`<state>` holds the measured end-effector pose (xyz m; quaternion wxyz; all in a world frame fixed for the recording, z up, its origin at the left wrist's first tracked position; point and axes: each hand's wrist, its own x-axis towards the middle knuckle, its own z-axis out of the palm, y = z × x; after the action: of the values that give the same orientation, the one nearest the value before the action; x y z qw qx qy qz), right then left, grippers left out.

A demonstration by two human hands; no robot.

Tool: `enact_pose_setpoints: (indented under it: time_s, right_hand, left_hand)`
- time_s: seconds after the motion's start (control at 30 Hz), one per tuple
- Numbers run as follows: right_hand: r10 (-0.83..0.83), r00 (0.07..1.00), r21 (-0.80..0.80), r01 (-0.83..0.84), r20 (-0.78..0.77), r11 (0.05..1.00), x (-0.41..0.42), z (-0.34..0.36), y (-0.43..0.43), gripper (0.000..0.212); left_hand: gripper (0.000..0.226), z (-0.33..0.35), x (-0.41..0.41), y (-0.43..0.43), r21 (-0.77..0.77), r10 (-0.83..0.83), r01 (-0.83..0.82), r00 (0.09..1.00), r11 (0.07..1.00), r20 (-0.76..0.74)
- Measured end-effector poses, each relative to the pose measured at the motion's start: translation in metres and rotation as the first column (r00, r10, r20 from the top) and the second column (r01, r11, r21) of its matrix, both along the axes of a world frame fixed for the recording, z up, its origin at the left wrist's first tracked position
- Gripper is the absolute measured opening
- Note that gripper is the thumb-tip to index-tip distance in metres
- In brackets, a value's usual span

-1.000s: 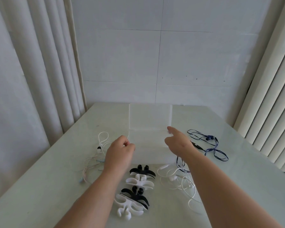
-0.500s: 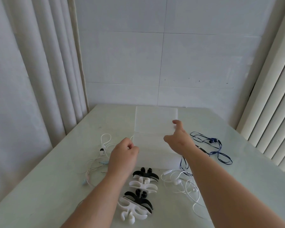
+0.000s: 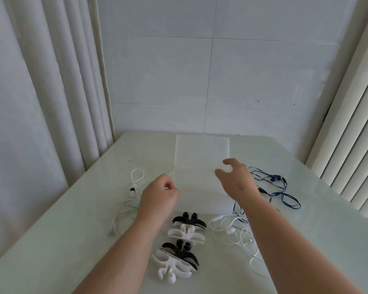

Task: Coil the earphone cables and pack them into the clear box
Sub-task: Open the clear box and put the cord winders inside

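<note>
- Because the flat lid [image 3: 202,149] stands up at the back, is the clear plastic box [image 3: 200,201] ready to fill?
- I think so. It sits open in the middle of the pale, shiny bench [image 3: 72,230]. I see nothing inside it yet, but its milky walls make that hard to tell.
- What are the hands doing?
- They are apart. The left hand [image 3: 159,194] is curled up right at the box's near left corner. Maybe it pinches the edge so the light box does not slide, but I cannot tell if it holds anything. The right hand [image 3: 236,181] hangs over the right side of the box, fingers spread, with nothing in them.
- Where are the earphones?
- All loose on the bench. A thin dark blue earphone cable [image 3: 273,179] lies in floppy loops just right of the box. A smooth white earphone cable [image 3: 229,231] is tangled near the box's front right corner, beside the right arm. More thin white and pink cables [image 3: 132,190] lie left of the box.
- And those funny bone shapes?
- Those are hard black and white plastic winders [image 3: 186,232] with curved arms, just in front of the box. I guess cables get wound on them, so they sit close by.
- How far along is the job?
- Just starting, I'd say. No cable is coiled.
</note>
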<state>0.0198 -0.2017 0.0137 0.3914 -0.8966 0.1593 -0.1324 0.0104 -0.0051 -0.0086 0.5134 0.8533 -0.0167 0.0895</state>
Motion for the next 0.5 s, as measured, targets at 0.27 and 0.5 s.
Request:
enact_pose_setpoints:
  time_s: [0.27, 0.5]
  right_hand:
    - [-0.059, 0.951, -0.055, 0.079, 0.305, 0.995, -0.03, -0.011, 0.001, 0.021]
    - [0.114, 0.941, -0.04, -0.107, 0.318, 0.993, -0.059, 0.0, 0.013, 0.011]
  left_hand:
    - [0.013, 0.0, -0.001, 0.004, 0.02, 0.015, -0.015, 0.999, 1.0, 0.028]
    - [0.01, 0.023, -0.018, 0.011, 0.306, -0.172, 0.099, 0.96, 0.947, 0.221]
